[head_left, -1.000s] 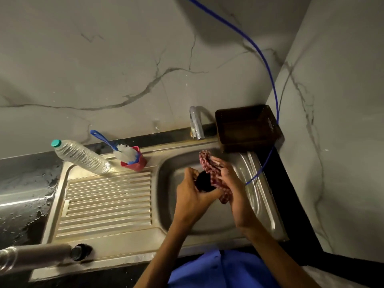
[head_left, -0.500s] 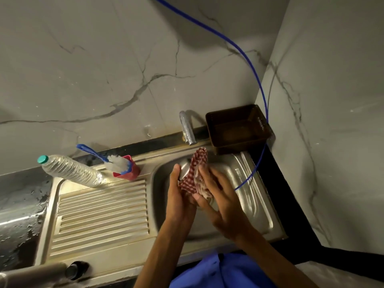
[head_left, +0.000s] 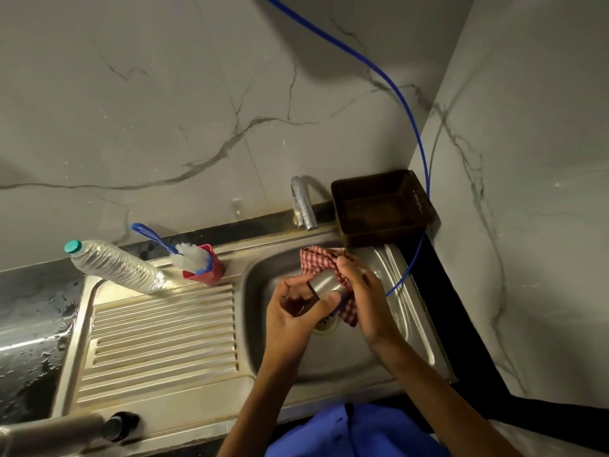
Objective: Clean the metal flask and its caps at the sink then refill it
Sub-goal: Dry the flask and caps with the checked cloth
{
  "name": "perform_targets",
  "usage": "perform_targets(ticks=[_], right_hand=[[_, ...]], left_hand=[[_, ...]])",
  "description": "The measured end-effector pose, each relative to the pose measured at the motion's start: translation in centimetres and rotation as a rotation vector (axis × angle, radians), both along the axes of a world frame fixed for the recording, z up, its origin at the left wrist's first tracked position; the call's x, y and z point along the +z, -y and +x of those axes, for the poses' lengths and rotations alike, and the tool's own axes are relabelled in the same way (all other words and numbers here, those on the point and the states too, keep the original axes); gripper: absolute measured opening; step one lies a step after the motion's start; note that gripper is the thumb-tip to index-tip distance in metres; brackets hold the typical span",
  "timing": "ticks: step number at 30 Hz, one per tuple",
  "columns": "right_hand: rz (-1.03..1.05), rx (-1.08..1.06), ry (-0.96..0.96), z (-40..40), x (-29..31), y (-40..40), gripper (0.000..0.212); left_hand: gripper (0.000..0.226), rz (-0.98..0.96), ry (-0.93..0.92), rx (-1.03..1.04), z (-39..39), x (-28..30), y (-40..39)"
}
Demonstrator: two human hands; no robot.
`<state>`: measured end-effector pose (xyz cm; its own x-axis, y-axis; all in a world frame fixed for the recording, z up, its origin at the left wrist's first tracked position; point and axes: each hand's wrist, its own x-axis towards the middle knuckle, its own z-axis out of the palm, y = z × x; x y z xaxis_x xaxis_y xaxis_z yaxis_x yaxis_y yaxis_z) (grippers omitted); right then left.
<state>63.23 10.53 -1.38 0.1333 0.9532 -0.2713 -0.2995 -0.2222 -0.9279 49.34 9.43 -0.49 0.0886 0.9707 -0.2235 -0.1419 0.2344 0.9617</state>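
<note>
Over the sink basin (head_left: pixel 408 331), my left hand (head_left: pixel 293 311) grips a small metal cap (head_left: pixel 324 283) with a dark rim. My right hand (head_left: pixel 359 291) presses a red-and-white checked cloth (head_left: pixel 318 258) around the cap's far side. The metal flask (head_left: pixel 56 430) lies on its side at the front left edge of the drainboard, its dark open neck pointing right. The tap (head_left: pixel 301 206) stands behind the basin; no water is seen running.
A clear plastic bottle (head_left: pixel 115 267) with a teal cap lies on the drainboard (head_left: pixel 164 338). Beside it a red holder (head_left: pixel 207 270) carries a blue-handled brush (head_left: pixel 184 250). A brown tray (head_left: pixel 382 202) fills the back right corner. A blue tube (head_left: pixel 418 140) hangs down into the sink.
The cap has turned in my hands from dark opening to shiny metal side, and the cloth shifted around it. My view has swung slightly.
</note>
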Motion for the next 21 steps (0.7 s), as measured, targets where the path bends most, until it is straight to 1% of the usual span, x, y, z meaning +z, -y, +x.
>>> perform_targets(ticks=[2, 3, 4, 5, 7, 8, 9, 12, 14, 16, 19, 21], right_hand=[[-0.047, -0.008, -0.089, -0.5, -0.3, 0.2, 0.042], [-0.078, 0.002, -0.127, -0.7, -0.5, 0.5, 0.040], [-0.112, 0.013, -0.160, -1.1, -0.6, 0.9, 0.040], [-0.141, 0.016, -0.181, -1.3, -0.9, 1.2, 0.039], [-0.153, 0.012, -0.174, -1.4, -1.1, 1.7, 0.036], [-0.138, 0.024, -0.139, -1.2, -1.1, 1.8, 0.035], [-0.119, 0.054, -0.089, -1.1, -1.0, 1.9, 0.034], [-0.131, 0.137, 0.078, -1.5, -1.4, 2.1, 0.033], [-0.168, 0.129, 0.184, -1.7, -2.1, 2.3, 0.035], [-0.171, 0.115, 0.235, -1.6, -2.6, 2.4, 0.033], [-0.154, 0.116, 0.305, -0.6, -2.9, 2.2, 0.037], [-0.173, 0.133, 0.262, 0.2, -2.7, 1.9, 0.038]], left_hand=[[0.062, 0.094, -0.095, 0.146, 0.3, -0.5, 0.5], [0.062, 0.156, -0.170, 0.192, 0.3, -1.0, 0.7], [0.062, 0.219, -0.283, 0.207, 0.0, -1.4, 0.8], [0.062, 0.264, -0.425, 0.195, -0.4, -1.7, 0.7], [0.060, 0.297, -0.717, 0.106, -1.0, -2.6, 0.4], [0.061, 0.317, -0.828, 0.059, -1.2, -2.9, 0.2], [0.063, 0.347, -0.899, 0.021, -1.4, -3.3, 0.2], [0.053, 0.399, -0.976, -0.126, -1.5, -3.7, -0.1], [0.048, 0.428, -1.011, -0.268, -1.5, -3.8, -0.7], [0.047, 0.436, -1.037, -0.389, -1.4, -3.7, -1.3], [0.045, 0.373, -0.970, -0.495, -1.2, -2.8, -1.7], [0.037, 0.262, -0.868, -0.540, -1.4, -2.3, -1.8]])
